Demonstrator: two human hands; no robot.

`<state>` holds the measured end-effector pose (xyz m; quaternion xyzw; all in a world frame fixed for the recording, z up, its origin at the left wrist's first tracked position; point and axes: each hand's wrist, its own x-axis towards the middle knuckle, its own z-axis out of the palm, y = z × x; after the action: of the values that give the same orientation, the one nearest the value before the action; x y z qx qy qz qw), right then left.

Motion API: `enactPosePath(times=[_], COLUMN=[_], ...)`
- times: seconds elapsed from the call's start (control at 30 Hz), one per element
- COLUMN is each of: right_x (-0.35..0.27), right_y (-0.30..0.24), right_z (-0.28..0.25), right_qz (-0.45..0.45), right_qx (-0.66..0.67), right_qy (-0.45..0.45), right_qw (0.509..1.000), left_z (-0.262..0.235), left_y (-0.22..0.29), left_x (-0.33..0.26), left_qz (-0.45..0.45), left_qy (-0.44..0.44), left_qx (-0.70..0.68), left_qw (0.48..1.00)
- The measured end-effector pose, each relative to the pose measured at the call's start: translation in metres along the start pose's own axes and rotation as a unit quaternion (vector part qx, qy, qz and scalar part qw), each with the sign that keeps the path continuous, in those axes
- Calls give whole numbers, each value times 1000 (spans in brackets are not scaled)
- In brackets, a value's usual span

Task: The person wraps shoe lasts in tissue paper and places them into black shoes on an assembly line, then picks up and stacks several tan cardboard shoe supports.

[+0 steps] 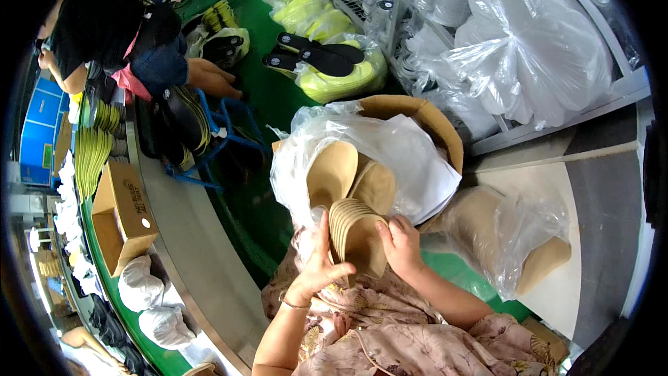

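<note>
A stack of tan insoles [362, 237] is held between my two hands in front of my body. My left hand [319, 264] lies along the stack's left side, thumb low near its bottom end. On the other side my right hand [402, 245] grips the right edge, thumb over the top insole. More tan insoles [332, 174] stick out of a clear plastic bag [299, 146] just beyond the stack. That bag sits in a cardboard carton [445, 132], with white paper sheets [417, 157] beside the insoles.
A wrapped bundle of tan insoles [532, 254] lies at right. Behind stands a metal rack [577, 115] with big plastic bags [529, 42]. Black insoles [327, 59] top yellow-green ones on the floor. A conveyor table [188, 237] runs along the left, holding a carton [125, 216]; a co-worker [104, 28] bends there.
</note>
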<state>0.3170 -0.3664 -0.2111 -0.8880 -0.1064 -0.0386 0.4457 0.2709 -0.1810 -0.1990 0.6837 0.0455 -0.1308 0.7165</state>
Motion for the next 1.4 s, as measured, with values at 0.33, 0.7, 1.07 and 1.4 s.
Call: enactPosePath(times=[0.33,0.7,1.07,1.4], right_x=[88,177,183,144], right_y=[80,110,78,37], right_z=[41,68,2,-76], right_qz=[-133,151,-3,-196], right_qx=[33,-166,-87,-89], right_qy=[-91,-514,-612,-465], right_qw=[986,828,786,859], left_z=[-32,-33,-60,-67], left_y=[15,-3,3,15], left_x=[-15,-14,-36,-75], left_qz=[-129,-190,-180,-134], left_qy=[119,129,195,207], left_qx=[-358,-381,-376,-380], left_qw=[917,896,888,892])
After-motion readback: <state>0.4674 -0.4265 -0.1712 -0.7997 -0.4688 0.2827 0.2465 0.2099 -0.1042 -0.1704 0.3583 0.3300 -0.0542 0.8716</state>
